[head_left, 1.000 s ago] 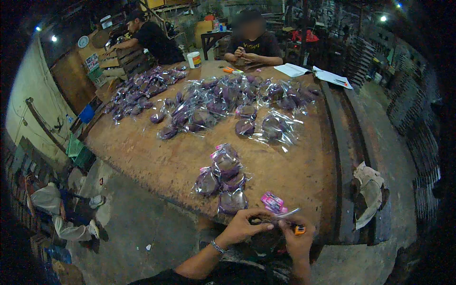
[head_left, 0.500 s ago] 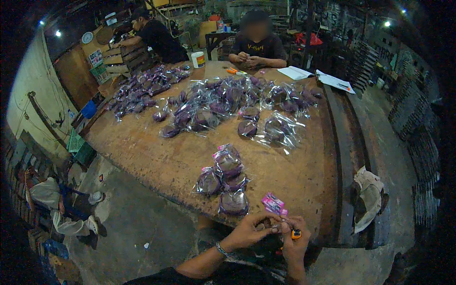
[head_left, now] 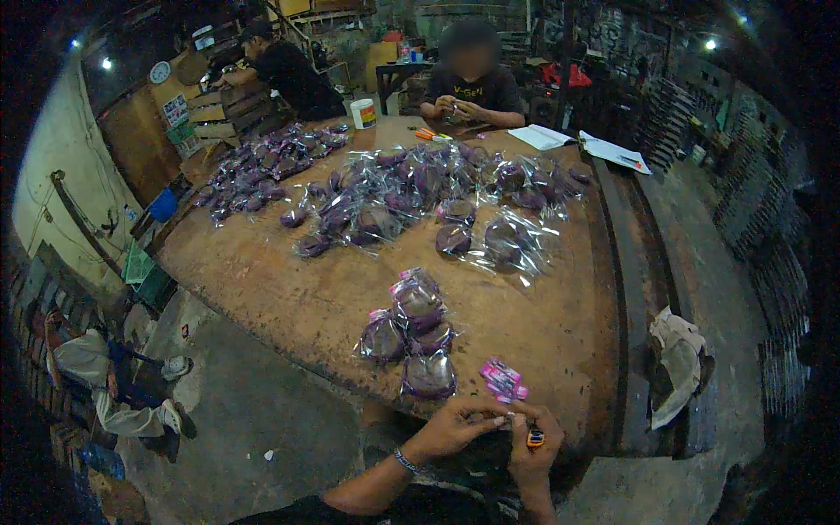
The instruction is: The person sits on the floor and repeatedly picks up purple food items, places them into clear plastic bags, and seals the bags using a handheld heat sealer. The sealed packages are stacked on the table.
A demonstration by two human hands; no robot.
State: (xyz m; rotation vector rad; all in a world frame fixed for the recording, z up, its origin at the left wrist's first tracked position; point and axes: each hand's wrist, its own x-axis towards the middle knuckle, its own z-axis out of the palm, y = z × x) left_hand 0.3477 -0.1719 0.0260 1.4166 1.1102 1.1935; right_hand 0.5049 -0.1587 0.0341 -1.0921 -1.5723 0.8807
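Observation:
At the table's near edge my left hand [head_left: 457, 427] and my right hand [head_left: 534, 444] meet with fingertips pinched together. A tiny pale bit shows between them, too small to name. My right hand also keeps a small orange-and-black tool [head_left: 535, 437] in its curled fingers; its kind does not show. Just beyond the fingertips lies a loose stack of pink printed labels [head_left: 502, 378]. Left of it sits a small cluster of round purple-brown items in clear plastic, among them a front one [head_left: 429, 376], a left one [head_left: 381, 339] and a top one [head_left: 416, 297] with a pink label.
A big pile of wrapped purple items [head_left: 394, 197] covers the wooden table's [head_left: 306, 289] far half. Across it a person [head_left: 472, 92] handles something small. Beyond stand a white bucket [head_left: 363, 113] and open notebooks [head_left: 614, 152]. A pale cloth [head_left: 675, 363] hangs at right.
Both my hands have shifted slightly left, still pinched together. The person across the table has raised their hands a little. The wrapped items lie as before.

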